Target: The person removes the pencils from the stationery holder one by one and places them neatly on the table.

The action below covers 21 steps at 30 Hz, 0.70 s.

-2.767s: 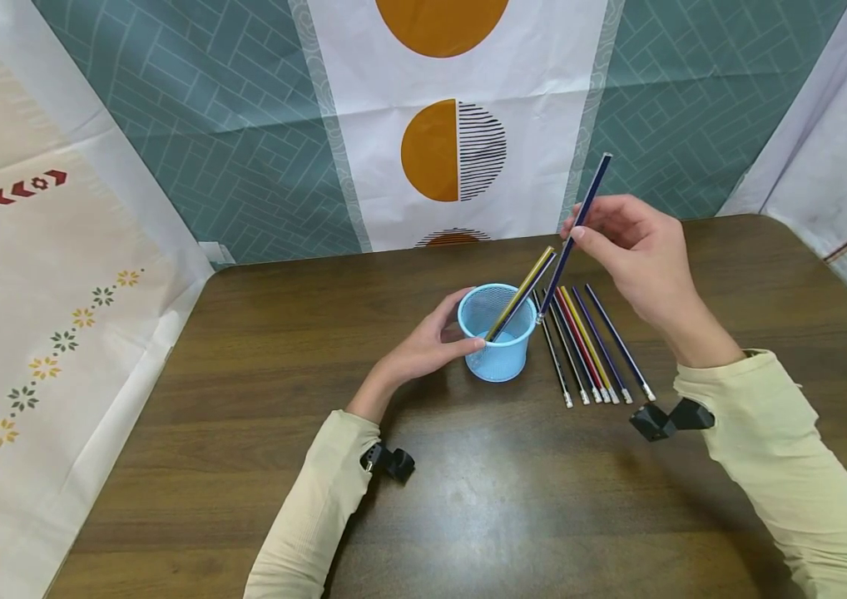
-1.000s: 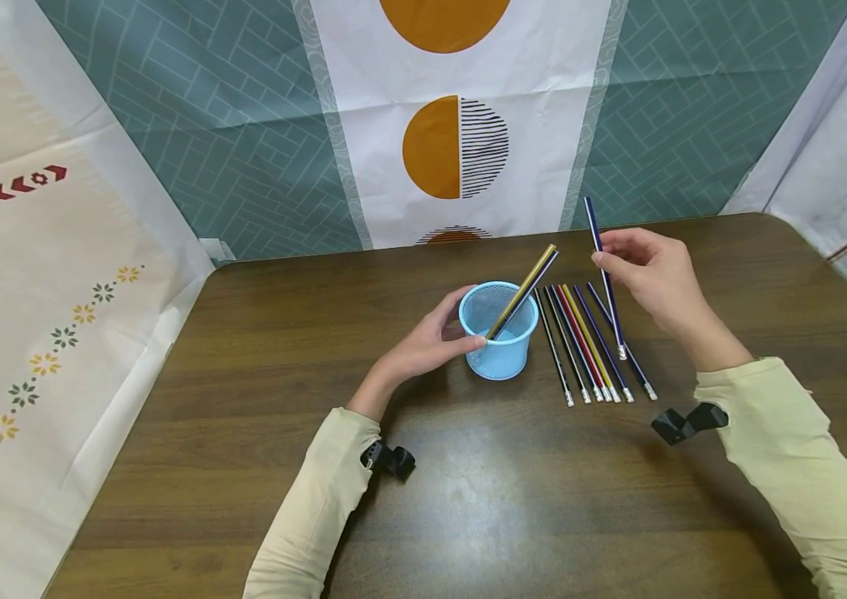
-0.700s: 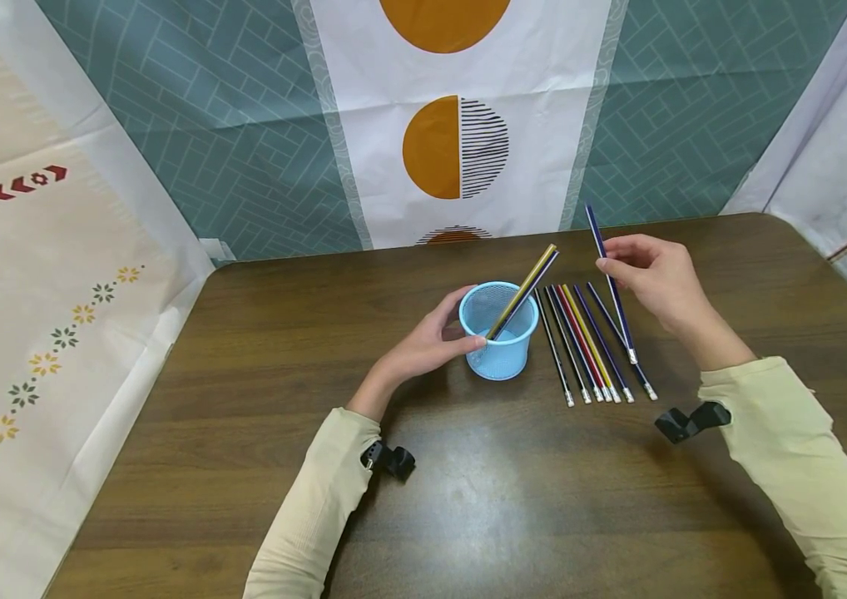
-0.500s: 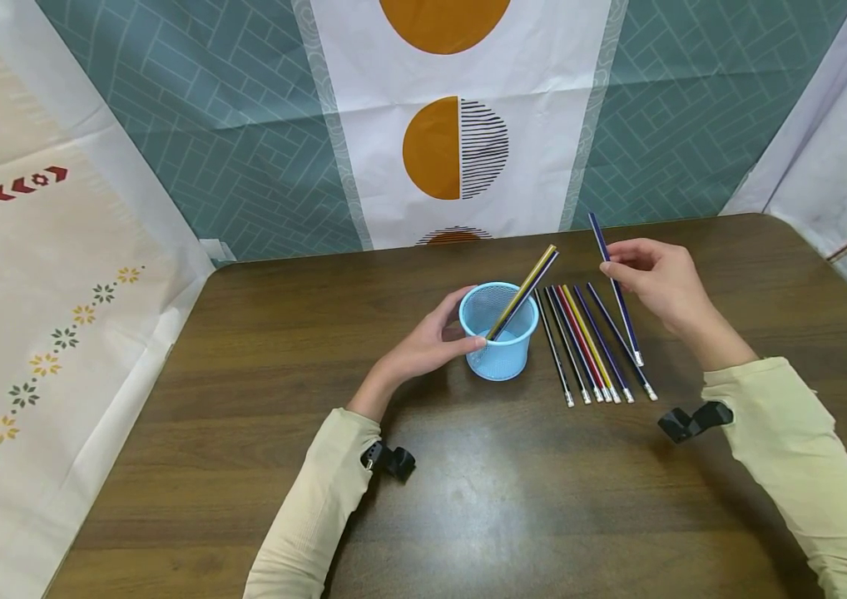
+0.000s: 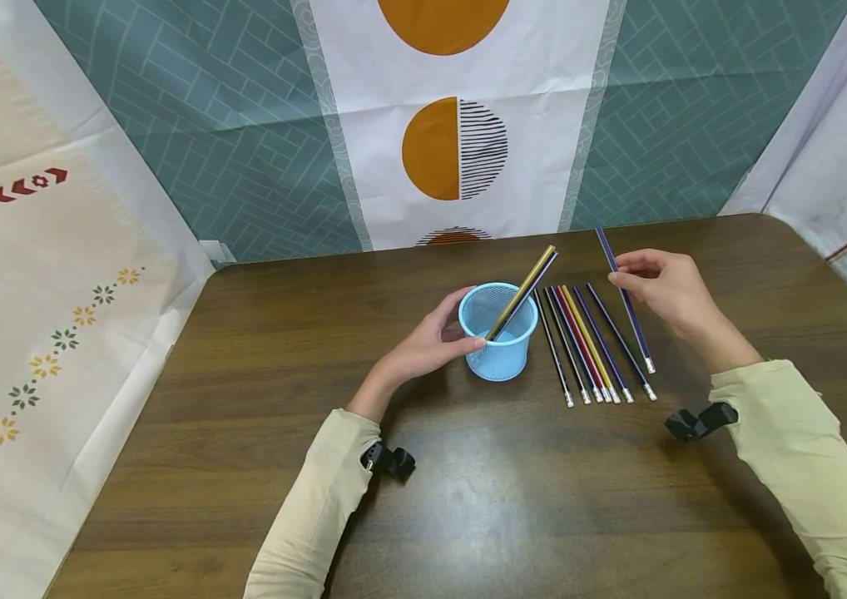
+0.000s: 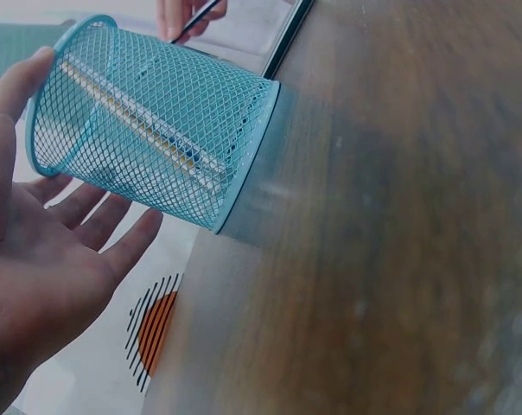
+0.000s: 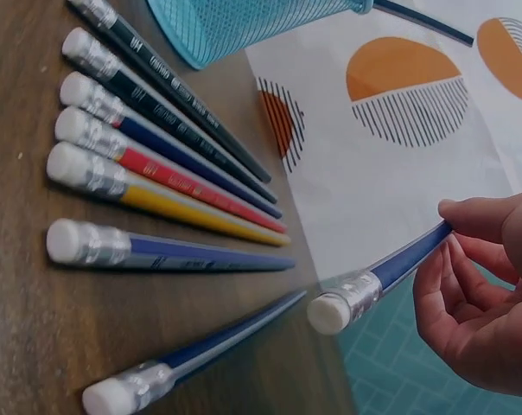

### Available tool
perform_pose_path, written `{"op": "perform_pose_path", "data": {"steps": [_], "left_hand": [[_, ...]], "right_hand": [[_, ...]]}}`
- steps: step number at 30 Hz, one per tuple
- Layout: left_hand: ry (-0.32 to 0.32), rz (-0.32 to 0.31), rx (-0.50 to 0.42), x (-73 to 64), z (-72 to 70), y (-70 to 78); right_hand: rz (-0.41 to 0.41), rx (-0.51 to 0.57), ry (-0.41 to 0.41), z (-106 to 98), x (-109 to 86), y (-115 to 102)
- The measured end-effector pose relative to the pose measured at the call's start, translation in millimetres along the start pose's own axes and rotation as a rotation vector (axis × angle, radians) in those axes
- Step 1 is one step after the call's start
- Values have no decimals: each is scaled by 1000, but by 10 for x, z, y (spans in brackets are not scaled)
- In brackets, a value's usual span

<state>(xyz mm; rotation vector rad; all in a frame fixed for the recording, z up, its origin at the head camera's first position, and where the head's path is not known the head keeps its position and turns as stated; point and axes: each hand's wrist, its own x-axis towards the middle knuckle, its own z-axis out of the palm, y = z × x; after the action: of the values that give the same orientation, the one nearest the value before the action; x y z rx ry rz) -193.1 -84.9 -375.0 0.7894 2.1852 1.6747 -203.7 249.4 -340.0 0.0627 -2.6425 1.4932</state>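
My left hand (image 5: 434, 343) holds a light blue wire-mesh pencil cup (image 5: 498, 363), thumb over the near rim and fingers along the far side. A yellow pencil (image 6: 144, 125) and a dark blue one lean inside it, their upper ends sticking out to the right. Between thumb and fingertips, my right hand (image 5: 671, 289) pinches a blue pencil (image 7: 408, 259) near its upper part. That pencil slants, with its white eraser (image 7: 329, 313) end down, just right of a row of pencils. The lying pencils include a red pencil (image 7: 179, 175) and a blue pencil (image 7: 209, 249).
Several pencils lie side by side on the brown wooden table (image 5: 281, 399), right of the cup, erasers toward me. Dark, yellow and blue ones are among them. Behind the table hangs a patterned cloth (image 5: 244, 125). Black camera mounts (image 5: 389, 462) sit on both wrists.
My right hand has carried the blue pencil from beside the cup rightward and lower, past the row's right end, and the pencil now tilts the other way. My left hand and the cup stay put.
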Motion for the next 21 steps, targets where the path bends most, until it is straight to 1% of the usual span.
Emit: {"op": "perform_pose_path", "data": {"steps": [14, 21], "left_hand": [[1, 8, 8, 4, -1, -18], [4, -1, 11, 8, -3, -26]], "right_hand": [[57, -39, -65, -57, -1, 159], [84, -24, -105, -83, -1, 232]]}}
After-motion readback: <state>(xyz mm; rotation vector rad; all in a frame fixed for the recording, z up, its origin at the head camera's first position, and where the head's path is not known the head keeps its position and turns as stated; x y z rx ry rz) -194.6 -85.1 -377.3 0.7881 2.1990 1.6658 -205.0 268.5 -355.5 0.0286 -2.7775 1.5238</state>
